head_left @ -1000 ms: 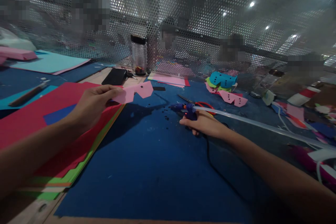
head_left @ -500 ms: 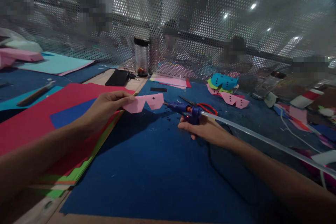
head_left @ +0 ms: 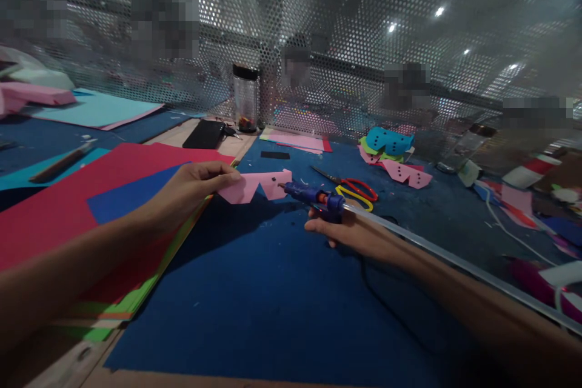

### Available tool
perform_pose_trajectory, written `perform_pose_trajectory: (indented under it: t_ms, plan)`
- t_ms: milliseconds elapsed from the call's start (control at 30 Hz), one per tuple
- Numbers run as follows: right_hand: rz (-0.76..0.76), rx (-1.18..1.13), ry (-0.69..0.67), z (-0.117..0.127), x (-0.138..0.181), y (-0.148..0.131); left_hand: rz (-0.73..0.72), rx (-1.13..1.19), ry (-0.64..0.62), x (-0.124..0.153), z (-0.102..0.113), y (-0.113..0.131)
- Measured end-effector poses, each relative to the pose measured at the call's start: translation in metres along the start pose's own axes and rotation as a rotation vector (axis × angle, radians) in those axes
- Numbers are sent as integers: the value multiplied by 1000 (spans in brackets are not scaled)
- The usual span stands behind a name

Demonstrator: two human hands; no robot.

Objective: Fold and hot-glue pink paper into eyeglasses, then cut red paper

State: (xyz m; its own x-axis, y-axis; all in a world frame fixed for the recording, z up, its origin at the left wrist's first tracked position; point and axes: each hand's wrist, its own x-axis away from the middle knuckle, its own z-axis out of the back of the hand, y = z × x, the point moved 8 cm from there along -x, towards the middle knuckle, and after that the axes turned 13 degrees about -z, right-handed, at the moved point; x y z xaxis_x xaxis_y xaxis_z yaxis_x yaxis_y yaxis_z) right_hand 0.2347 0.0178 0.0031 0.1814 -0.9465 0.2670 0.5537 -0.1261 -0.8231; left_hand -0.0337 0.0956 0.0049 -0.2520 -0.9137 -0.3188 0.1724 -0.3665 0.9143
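Between thumb and fingers, my left hand point(head_left: 200, 188) pinches the left end of a pink paper cutout point(head_left: 245, 185). The cutout has a V-shaped notch along its lower edge and a small dark dot near its right end. My right hand point(head_left: 341, 227) is wrapped around the handle of a blue glue gun point(head_left: 313, 195), and a long clear glue stick point(head_left: 409, 236) runs out of its back. The nozzle is at the cutout's right end; I cannot tell whether it touches. Just behind the gun lie scissors point(head_left: 359, 191) with red and yellow handles.
Stacked coloured paper sheets point(head_left: 150, 154) lie under my left forearm. Dotted cutouts in blue point(head_left: 388, 141) and pink point(head_left: 407, 173) sit at the back right. A jar point(head_left: 246, 100), a black phone point(head_left: 203, 134) and a small black strip point(head_left: 275, 155) are farther back, before a perforated metal screen point(head_left: 336, 30).
The pink cutout has shifted slightly right and down. The glue gun has moved a little left and down, its nozzle now overlapping the cutout's right end, and more of the scissors' yellow handle shows.
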Motion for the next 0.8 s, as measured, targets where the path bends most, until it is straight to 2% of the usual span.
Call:
perform_pose_trajectory:
  t_ms: [600,800]
  plan:
    - [140,13,14,0,2,-5,4,63,-45,2,-6,3]
    - [143,39,35,1,2,-5,2,52,-39,1,-6,4]
